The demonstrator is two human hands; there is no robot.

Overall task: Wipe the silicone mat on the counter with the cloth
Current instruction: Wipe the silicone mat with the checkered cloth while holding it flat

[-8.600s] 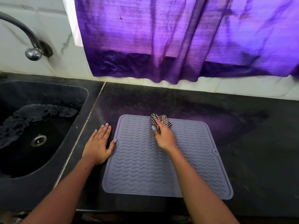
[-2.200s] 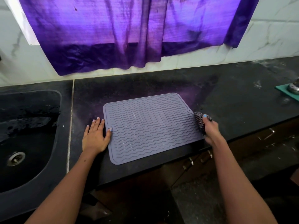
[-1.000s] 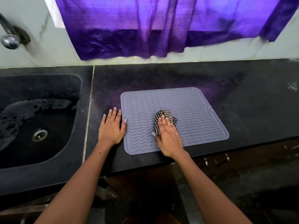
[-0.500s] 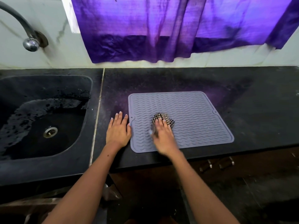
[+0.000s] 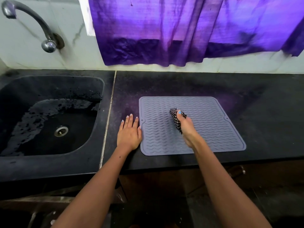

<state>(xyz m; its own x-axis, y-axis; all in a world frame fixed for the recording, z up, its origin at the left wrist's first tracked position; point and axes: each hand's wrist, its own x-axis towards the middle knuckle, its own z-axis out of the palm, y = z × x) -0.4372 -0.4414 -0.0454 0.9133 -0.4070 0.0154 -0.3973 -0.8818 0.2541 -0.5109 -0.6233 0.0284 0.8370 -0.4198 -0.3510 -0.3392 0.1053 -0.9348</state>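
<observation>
A grey silicone mat (image 5: 213,129) with wavy ridges lies flat on the black counter (image 5: 263,104), near its front edge. My right hand (image 5: 186,129) is closed around a bunched black-and-white checked cloth (image 5: 175,118) and holds it against the middle of the mat. My left hand (image 5: 130,131) lies flat on the counter, fingers apart, its thumb side touching the mat's left edge.
A black sink (image 5: 49,116) with water drops and a metal drain (image 5: 61,131) sits to the left. A curved tap (image 5: 41,25) comes out of the white wall above it. A purple curtain (image 5: 189,30) hangs behind the counter.
My right hand has slid the cloth from the mat's left-front part towards its middle and turned more onto its side. My left hand stays at the mat's left edge.
</observation>
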